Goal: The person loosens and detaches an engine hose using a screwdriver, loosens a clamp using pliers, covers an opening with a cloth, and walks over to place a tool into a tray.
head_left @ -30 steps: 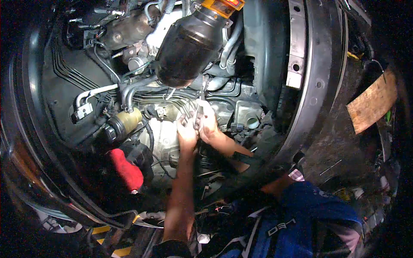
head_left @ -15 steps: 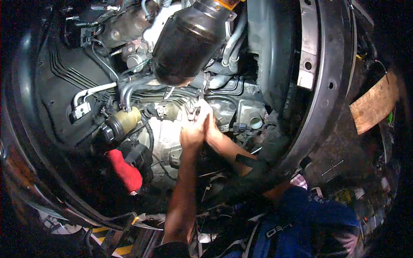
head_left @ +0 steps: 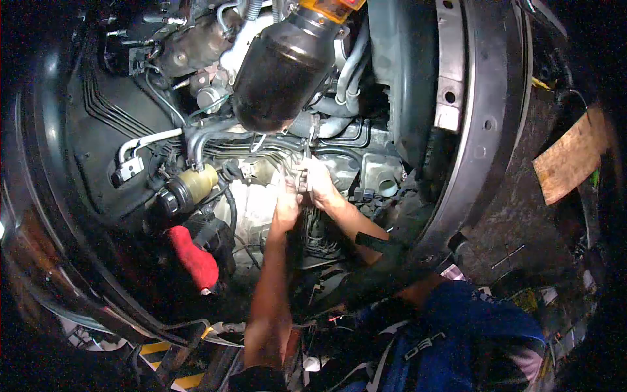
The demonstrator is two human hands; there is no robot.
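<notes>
Side by side, my hands are deep in a brightly lit engine bay. My right hand has its fingers closed at the lower end of a slim metal tool, which points up toward a hose joint. Just left of it, my left hand is closed with fingers bent; what it grips is hidden. Several thin metal pipes run right behind the fingertips. Above them hangs a large dark cylinder. A yellowish fluid reservoir with a black cap stands to the left.
A red soft-looking item lies at the lower left. The curved front crossmember borders the bay on the right. Beyond it are a piece of brown board and a cross-shaped wrench on the floor. Blue clothing shows at the bottom.
My left hand has lowered slightly and come away from my right hand, leaving a gap between them. My right hand stays near the pipes. The view has shifted slightly.
</notes>
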